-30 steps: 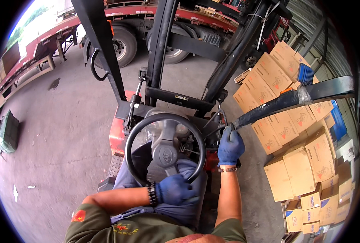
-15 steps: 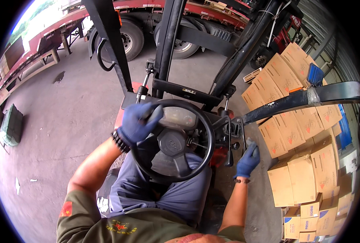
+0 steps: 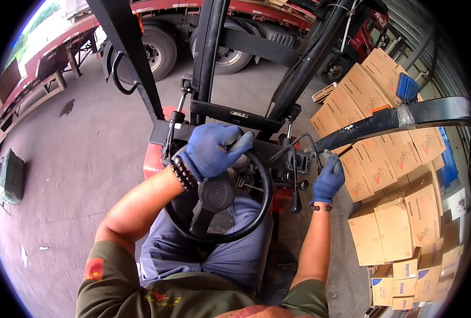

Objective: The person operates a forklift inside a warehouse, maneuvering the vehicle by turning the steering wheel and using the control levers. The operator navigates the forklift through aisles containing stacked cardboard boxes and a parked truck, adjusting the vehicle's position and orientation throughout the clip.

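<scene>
My left hand [image 3: 214, 150], in a blue knitted glove, is closed over the top of the black steering wheel [image 3: 267, 199] of a forklift. Its grip hides that stretch of rim. At the wheel's centre, the round hub [image 3: 216, 192] sits above my knees. Out to the right, my gloved right hand [image 3: 328, 179] is closed around the upper end of a thin bent lever [image 3: 316, 151]. Left of that hand stands another lever with a black handle [image 3: 296, 202], which I am not touching.
The black mast [image 3: 203, 69] rises ahead. Beyond it a red flatbed truck with big wheels [image 3: 156, 53] crosses the view. Stacked cardboard cartons [image 3: 376, 164] stand close on the right, behind a curved black bar [image 3: 362, 137]. A green bundle [image 3: 10, 177] lies far left on the concrete floor.
The steering wheel has turned clockwise, my left hand going with it from the upper left to the top. My right hand has moved slightly forward. The surroundings have shifted a little left.
</scene>
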Demonstrator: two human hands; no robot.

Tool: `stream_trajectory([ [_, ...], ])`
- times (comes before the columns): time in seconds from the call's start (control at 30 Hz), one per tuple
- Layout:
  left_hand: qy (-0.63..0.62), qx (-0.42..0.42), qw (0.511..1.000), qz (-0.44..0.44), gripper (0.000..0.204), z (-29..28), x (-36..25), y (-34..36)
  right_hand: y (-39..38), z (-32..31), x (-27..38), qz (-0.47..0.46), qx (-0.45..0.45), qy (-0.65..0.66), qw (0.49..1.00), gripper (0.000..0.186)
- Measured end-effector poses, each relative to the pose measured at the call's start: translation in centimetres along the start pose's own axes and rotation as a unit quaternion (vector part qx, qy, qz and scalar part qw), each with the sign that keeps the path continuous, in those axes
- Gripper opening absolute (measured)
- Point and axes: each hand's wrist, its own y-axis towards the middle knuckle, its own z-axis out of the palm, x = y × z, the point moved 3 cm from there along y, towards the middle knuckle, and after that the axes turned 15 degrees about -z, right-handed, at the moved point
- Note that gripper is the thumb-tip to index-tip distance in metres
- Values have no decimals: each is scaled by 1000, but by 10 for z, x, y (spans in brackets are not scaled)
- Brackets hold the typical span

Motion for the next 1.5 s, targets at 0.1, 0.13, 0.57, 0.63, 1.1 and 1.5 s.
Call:
stream_trajectory([
  [0.1, -14, -17, 1000, -20, 36, -13, 9, -6, 1, 4, 2, 6, -4, 14, 1000, 39],
  [0.13, -12, -28, 999, -21, 36, -17, 14, -8, 1, 5, 0, 12, -1, 13, 1000, 38],
  [0.57, -17, -83, 986, -144, 25, -54, 34, -53, -52, -34, 62, -145, 81, -89, 982, 27],
  [0.63, 1, -85, 985, -149, 25, -56, 44, -64, -59, -36, 94, -206, 84, -104, 969, 22],
  [1.1, 8, -107, 984, -145, 25, -66, 47, -95, -30, 15, 93, -204, 81, -66, 973, 20],
  [1.5, -15, -118, 985, -128, 24, -64, 47, -95, -24, 24, 90, -190, 70, -73, 977, 19],
])
